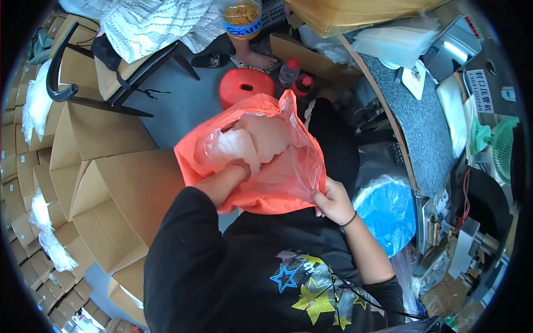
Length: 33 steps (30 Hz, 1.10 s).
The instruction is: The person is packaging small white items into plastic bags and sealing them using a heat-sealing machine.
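Observation:
A large red plastic bag [264,203] with a clear inner liner gapes open in front of my body. My left hand [240,166] reaches into it; its fingers are hidden among the contents. Beside that hand lies a white, soft-looking bundle [232,143], and further right are flat pinkish-beige pieces [269,135] whose kind I cannot make out. At the bag's near right edge, my right hand [335,202] grips the rim, thumb and fingers closed on the plastic.
Open cardboard boxes [119,194] stand to my left, with many smaller cartons behind. Ahead are a red stool [247,86], bottles [289,72] and another person's foot [256,58]. A blue-grey table [411,122] runs along the right, above a blue plastic-lined container [387,213].

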### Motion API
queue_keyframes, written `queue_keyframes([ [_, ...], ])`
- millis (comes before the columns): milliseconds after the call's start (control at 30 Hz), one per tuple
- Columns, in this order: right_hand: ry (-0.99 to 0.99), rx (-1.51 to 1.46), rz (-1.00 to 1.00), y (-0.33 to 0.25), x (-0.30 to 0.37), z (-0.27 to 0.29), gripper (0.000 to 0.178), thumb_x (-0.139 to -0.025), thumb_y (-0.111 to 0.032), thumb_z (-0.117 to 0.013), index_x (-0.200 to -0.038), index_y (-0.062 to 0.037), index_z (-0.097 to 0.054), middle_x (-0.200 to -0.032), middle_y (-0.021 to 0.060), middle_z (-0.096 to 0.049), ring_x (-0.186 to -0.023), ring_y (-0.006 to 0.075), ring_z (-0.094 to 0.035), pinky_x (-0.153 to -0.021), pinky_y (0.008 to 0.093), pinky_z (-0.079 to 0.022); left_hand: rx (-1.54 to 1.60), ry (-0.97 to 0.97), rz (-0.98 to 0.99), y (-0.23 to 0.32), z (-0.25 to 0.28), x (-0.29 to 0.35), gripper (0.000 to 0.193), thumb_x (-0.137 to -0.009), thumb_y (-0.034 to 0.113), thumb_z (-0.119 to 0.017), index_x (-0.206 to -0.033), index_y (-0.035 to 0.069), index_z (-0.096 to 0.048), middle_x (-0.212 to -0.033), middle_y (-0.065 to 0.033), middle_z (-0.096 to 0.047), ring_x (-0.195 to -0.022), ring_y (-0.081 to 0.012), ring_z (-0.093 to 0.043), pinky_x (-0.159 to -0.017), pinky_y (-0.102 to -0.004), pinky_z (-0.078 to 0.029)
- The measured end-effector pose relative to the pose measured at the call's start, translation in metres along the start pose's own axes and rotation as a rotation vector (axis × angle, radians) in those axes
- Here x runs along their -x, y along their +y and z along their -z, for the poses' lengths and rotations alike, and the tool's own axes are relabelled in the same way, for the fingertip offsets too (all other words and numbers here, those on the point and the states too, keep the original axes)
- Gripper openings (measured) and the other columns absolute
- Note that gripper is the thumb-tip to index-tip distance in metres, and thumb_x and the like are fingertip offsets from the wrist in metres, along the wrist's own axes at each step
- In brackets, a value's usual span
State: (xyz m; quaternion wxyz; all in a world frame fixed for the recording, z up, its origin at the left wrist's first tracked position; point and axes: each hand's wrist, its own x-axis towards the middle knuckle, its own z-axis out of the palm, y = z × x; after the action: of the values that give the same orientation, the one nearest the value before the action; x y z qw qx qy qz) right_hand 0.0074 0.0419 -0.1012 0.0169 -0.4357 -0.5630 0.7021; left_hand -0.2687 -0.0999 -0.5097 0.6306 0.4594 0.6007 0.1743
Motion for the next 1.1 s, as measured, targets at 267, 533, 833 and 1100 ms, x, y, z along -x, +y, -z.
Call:
queue_keyframes([
  [267,-0.041,0.028,0.043,-0.007,-0.008,0.011,0.017,-0.093,-0.006,-0.054,-0.109,-0.0004,-0.06,-0.066,0.003,-0.062,-0.049,0.0122,-0.062,-0.05,0.0259,-0.05,-1.368,-0.002,0.161,0.051,0.033,-0.063,0.043,-0.095,0.026,-0.05,-0.135,0.011,-0.058,-0.135,-0.0145,-0.059,-0.13,-0.0321,-0.052,-0.107,-0.0484,-0.039],
  [533,-0.033,-0.056,0.042,-0.007,-0.011,0.02,0.008,-0.095,-0.005,-0.054,-0.1,-0.0024,-0.059,-0.065,-0.0002,-0.06,-0.048,0.009,-0.06,-0.047,0.0238,-0.047,-1.353,-0.222,0.06,0.073,0.033,-0.082,0.043,-0.084,0.016,-0.061,-0.127,0.011,-0.062,-0.129,-0.0122,-0.062,-0.125,-0.03,-0.055,-0.105,-0.041,-0.042],
  [833,-0.074,-0.094,0.053,-0.01,-0.012,0.021,0.01,-0.094,-0.004,-0.054,-0.103,-0.0027,-0.059,-0.068,0.0006,-0.06,-0.049,0.009,-0.06,-0.047,0.0233,-0.048,-0.951,-0.232,0.118,0.152,0.099,-0.059,0.045,-0.079,0.013,-0.063,-0.124,0.009,-0.064,-0.125,-0.0111,-0.064,-0.122,-0.0304,-0.057,-0.103,-0.04,-0.043],
  [1100,-0.032,-0.073,0.077,-0.011,-0.007,0.016,0.015,-0.094,-0.003,-0.054,-0.107,-0.0011,-0.06,-0.071,0.0016,-0.063,-0.047,0.0077,-0.059,-0.045,0.0229,-0.048,-0.633,-0.145,0.135,0.244,0.172,0.048,0.046,-0.074,0.01,-0.065,-0.12,0.008,-0.065,-0.123,-0.0102,-0.065,-0.119,-0.0307,-0.059,-0.101,-0.039,-0.045],
])
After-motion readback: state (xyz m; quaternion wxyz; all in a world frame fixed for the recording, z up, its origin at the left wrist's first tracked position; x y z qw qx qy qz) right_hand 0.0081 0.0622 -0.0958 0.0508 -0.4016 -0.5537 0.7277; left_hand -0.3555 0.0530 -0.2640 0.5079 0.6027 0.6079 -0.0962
